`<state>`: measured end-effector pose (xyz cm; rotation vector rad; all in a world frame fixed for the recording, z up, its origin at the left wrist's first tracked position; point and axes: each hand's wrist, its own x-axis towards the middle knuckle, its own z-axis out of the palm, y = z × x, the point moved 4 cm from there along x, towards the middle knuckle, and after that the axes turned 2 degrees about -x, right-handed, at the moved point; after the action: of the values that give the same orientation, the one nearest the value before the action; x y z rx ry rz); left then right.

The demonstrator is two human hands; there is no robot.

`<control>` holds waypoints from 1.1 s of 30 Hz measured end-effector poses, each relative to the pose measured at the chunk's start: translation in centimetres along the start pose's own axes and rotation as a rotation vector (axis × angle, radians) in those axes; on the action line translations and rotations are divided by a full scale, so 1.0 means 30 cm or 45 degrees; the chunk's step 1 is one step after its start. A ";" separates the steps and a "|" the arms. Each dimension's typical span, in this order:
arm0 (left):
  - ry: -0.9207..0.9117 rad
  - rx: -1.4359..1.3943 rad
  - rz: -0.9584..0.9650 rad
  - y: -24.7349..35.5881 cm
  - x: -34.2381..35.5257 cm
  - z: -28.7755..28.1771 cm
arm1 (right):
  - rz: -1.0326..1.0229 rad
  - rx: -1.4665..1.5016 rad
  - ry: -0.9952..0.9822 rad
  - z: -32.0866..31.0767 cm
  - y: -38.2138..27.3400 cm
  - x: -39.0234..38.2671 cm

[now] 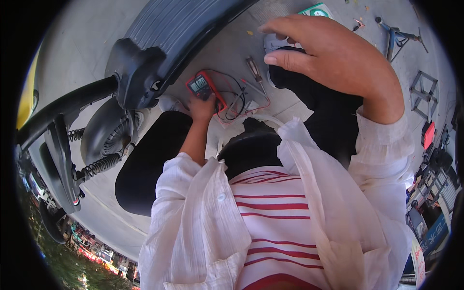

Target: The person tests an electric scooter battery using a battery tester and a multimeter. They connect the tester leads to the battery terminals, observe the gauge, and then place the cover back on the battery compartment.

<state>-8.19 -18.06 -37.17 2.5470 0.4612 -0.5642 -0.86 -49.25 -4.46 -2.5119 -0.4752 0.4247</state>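
Note:
A red multimeter (216, 99) with a lit grey display lies on the ground in front of me, and my left hand (200, 106) is closed over its dial area. The fingertips are partly hidden there. A black test lead (235, 79) and a red one (268, 100) curl to the right of the meter. Beyond them lies a screwdriver (253, 68) with a brownish handle. My right hand (316, 46) is raised above my right knee. Its thumb stands apart from the fingers, and it holds nothing.
A black scooter or moped (174, 34) with a wheel (106, 130) and coil springs (101, 166) fills the left side. Ahead is a green-and-white package (316, 9). To the right stand a blue metal stand (394, 36) and a metal frame (424, 95).

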 end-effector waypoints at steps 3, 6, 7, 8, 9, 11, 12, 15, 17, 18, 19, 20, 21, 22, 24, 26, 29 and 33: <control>-0.075 -0.055 -0.344 -0.130 0.027 0.144 | -0.003 -0.037 0.028 0.032 0.023 -0.034; -0.190 -0.255 -0.414 -0.052 0.019 0.171 | 0.155 -0.021 -0.078 0.052 0.037 -0.076; -0.096 -0.309 -0.346 -0.119 0.046 0.224 | 0.179 -0.015 -0.122 0.057 0.025 -0.080; 0.001 -0.365 -0.278 -0.180 0.074 0.270 | 0.202 -0.012 -0.166 0.060 0.014 -0.080; 0.012 -0.386 -0.296 -0.227 0.105 0.310 | 0.229 -0.008 -0.246 0.058 0.004 -0.079; -0.032 -0.426 -0.353 -0.257 0.130 0.328 | 0.202 -0.037 -0.225 0.068 0.004 -0.086; -0.097 -0.449 -0.388 -0.238 0.123 0.323 | 0.204 -0.051 -0.214 0.080 0.008 -0.094; -0.314 -0.469 -0.486 -0.016 0.047 0.194 | 0.244 -0.140 -0.175 0.087 0.011 -0.114; -0.172 -0.421 -0.484 -0.140 0.049 0.181 | 0.117 -0.067 -0.131 0.071 -0.031 -0.084; -0.182 -0.453 -0.490 -0.147 0.037 0.158 | 0.079 -0.030 -0.105 0.064 -0.041 -0.078; -0.188 -0.482 -0.491 -0.156 0.017 0.124 | 0.045 -0.062 -0.051 0.062 -0.043 -0.079; -0.193 -0.511 -0.495 -0.168 -0.007 0.087 | 0.008 -0.093 0.001 0.066 -0.044 -0.081; -0.241 -0.506 -0.549 -0.177 -0.027 0.041 | -0.036 -0.123 0.058 0.062 -0.057 -0.081; -0.291 -0.506 -0.604 -0.185 -0.047 -0.004 | 0.044 -0.024 -0.103 0.039 -0.078 -0.064; -0.416 -0.614 -0.607 -0.180 -0.092 -0.106 | 0.142 0.107 -0.345 -0.034 -0.133 -0.044; -0.575 -0.825 -0.499 -0.144 -0.150 -0.209 | 0.127 0.108 -0.424 -0.035 -0.152 -0.047; -0.540 -0.917 -0.443 -0.091 -0.290 -0.382 | -0.014 -0.086 -0.140 0.064 -0.125 -0.033; -0.508 -1.295 -0.215 -0.123 -0.448 -0.590 | -0.019 -0.242 -0.192 0.103 -0.151 -0.013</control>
<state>-15.90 -8.63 -18.21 1.4025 0.6121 -0.6536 -3.50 -44.44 -4.31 -2.6676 -0.6185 0.5908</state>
